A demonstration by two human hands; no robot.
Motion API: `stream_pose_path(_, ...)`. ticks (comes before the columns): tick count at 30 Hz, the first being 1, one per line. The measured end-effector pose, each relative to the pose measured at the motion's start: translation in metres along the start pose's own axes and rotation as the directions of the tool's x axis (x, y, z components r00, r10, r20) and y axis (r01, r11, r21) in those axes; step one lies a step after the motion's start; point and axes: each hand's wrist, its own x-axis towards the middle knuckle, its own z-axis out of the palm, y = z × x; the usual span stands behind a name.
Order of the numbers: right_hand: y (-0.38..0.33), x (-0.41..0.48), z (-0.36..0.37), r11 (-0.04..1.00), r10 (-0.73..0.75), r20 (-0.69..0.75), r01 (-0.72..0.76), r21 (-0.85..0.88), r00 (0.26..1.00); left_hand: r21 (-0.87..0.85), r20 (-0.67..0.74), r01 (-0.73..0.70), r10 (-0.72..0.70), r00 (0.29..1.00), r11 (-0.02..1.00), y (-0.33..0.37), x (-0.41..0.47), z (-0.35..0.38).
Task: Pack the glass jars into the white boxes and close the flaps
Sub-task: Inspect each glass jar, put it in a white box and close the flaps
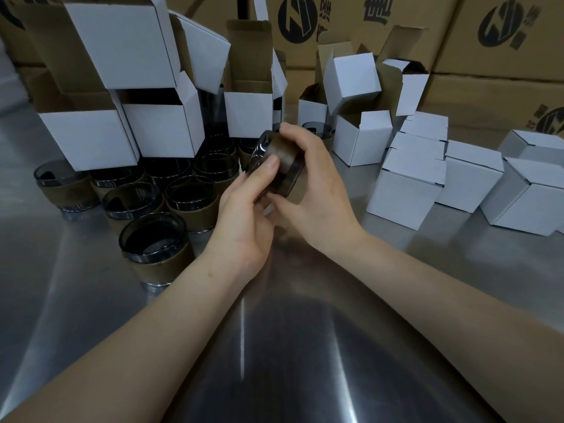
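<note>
The jar (276, 161) was held in mid-air over the table (305, 346), near its middle, tipped onto its side with one glass end turned up and to the left. A brown sleeve wrapped its body, with dark glass showing at both ends. Both hands had hold of it. The left hand (244, 221) came up from below, its thumb pressed against the sleeve and its fingers curled beneath. The right hand (314, 190) gripped from the right, fingers curled over the top of the jar and thumb tucked under it.

Just left of the hands, more jars (183, 190) stood upright and close together on the table, mouths up, each in the same brown sleeve. One of them stood nearest the person, beside the left forearm.

Behind and partly above that cluster, open boxes (164, 129) were piled unevenly, white outside and brown inside, with flaps standing up; some were tilted. A few more open ones sat behind the right hand, one leaning on another.

To the right, closed boxes (406, 190) rested on the table in a loose group, some stacked two high.

Brown cartons (488, 41) with black printed logos formed a wall along the far edge of the table.
</note>
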Motion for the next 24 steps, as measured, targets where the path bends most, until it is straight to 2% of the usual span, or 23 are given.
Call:
stream_pose_path(2,0.003,0.001,0.001,0.998,-0.052,-0.054,0.050,-0.034,0.997,-0.037,0.016,0.011,-0.010,1.000,0.999,0.000,0.000,0.000)
stream_pose_path(5,0.006,0.001,0.000,0.999,-0.027,-0.051,0.026,-0.021,0.998,-0.077,0.000,0.026,-0.026,1.000,0.997,0.000,-0.001,0.000)
stream_pose_path(9,0.006,0.002,-0.003,0.990,0.085,0.058,-0.091,0.109,0.995,-0.107,-0.007,0.029,-0.029,1.000,0.994,-0.001,-0.002,0.002)
stream_pose_path(12,0.005,0.002,-0.006,0.945,0.161,0.122,-0.188,0.266,0.979,-0.144,-0.027,0.024,-0.029,0.999,0.989,-0.001,-0.001,0.002)
stream_pose_path(16,0.008,0.005,-0.010,0.813,0.325,0.220,-0.391,0.431,0.920,-0.202,-0.031,0.020,-0.027,0.999,0.979,0.000,0.000,0.001)
stream_pose_path(19,0.012,0.009,-0.012,0.621,0.432,0.365,-0.566,0.543,0.825,-0.196,-0.030,0.005,-0.011,0.999,0.981,-0.001,0.002,0.000)
stream_pose_path(21,0.013,0.010,-0.012,0.486,0.420,0.464,-0.625,0.611,0.780,-0.150,-0.040,-0.018,0.013,0.999,0.988,-0.001,0.002,-0.001)
stream_pose_path(24,0.014,0.012,-0.014,0.442,0.376,0.527,-0.647,0.621,0.762,0.015,-0.065,-0.065,0.066,0.996,0.998,-0.001,0.001,-0.001)
